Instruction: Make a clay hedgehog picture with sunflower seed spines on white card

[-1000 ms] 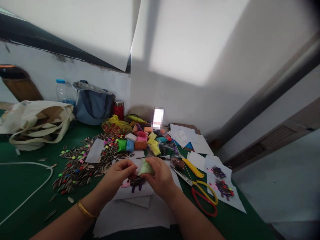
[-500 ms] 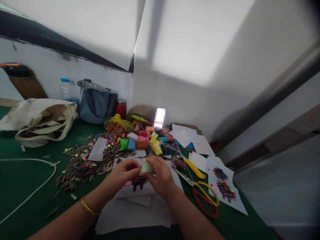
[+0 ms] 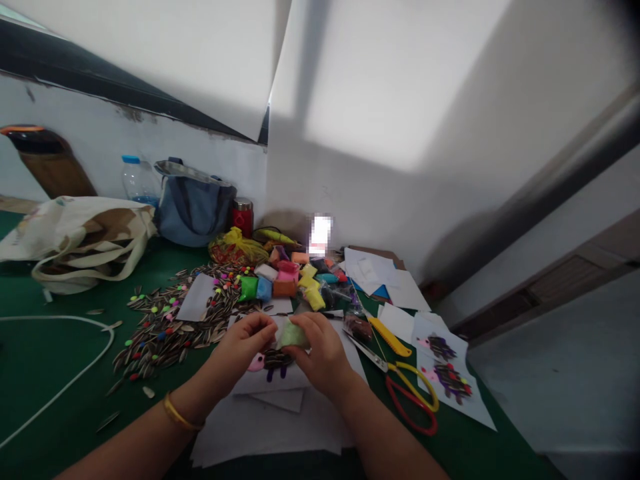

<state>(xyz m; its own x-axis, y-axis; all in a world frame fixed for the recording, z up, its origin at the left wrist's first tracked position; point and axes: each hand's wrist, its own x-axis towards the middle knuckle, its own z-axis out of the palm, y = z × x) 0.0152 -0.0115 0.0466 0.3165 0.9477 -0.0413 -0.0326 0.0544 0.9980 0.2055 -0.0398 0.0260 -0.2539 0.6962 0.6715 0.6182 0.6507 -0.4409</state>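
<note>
Between the thumb and fingers of my right hand (image 3: pixel 320 350) is a small packet of pale green modelling clay (image 3: pixel 294 335). My left hand (image 3: pixel 250 337) pinches at the clear wrapper on the packet's left side; its fingertips are partly hidden. Just below both hands lies a sheet of white paper (image 3: pixel 305 379) bearing a hedgehog picture (image 3: pixel 275 360) with a pink clay face, sunflower-seed spines and dark purple legs. The packet and my fingers cover part of the sheet's upper area.
Sunflower seeds (image 3: pixel 170 333) mixed with coloured balls spread at left. Clay packets (image 3: pixel 285 288) crowd the back. To the right lie scissors (image 3: pixel 400 380), a yellow utility knife (image 3: pixel 390 337) and finished hedgehog pictures (image 3: pixel 450 380). Bags (image 3: pixel 195 207) and a white cable (image 3: pixel 107 340) are further left.
My left hand has drawn slightly left, away from the green packet, stretching the clear wrapper. More of the pink hedgehog face shows. My right hand has barely moved.
</note>
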